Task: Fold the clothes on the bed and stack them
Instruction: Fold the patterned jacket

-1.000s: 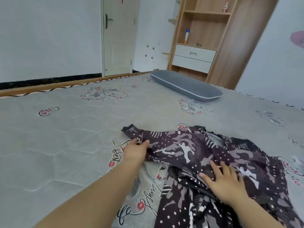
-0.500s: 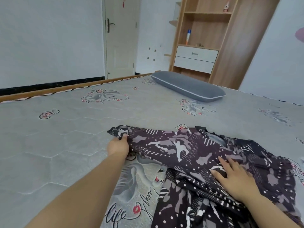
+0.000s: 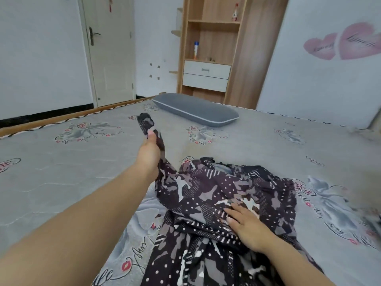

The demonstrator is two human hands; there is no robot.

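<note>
Garment (image 3: 216,195): dark purple-black fabric w/ grey camo blotches, white dots & stripes; lies crumpled on grey bed (image 3: 61,172), near side, right of centre; left hand (image 3: 149,150) grips one strip-like end, lifted off the bed; right hand (image 3: 245,226) flat on the heap, fingers straight; grey pillow (image 3: 195,110) at far edge.

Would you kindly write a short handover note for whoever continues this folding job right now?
Left hand grips a corner of the patterned garment and holds it lifted above the bed.
Right hand rests flat on the garment's middle, fingers straight.
The garment lies bunched and unfolded on the bed near you; a grey pillow lies at the far side.
Done: nothing folded, no stack visible.
Left: spread it flat, fold it, stack it.
</note>
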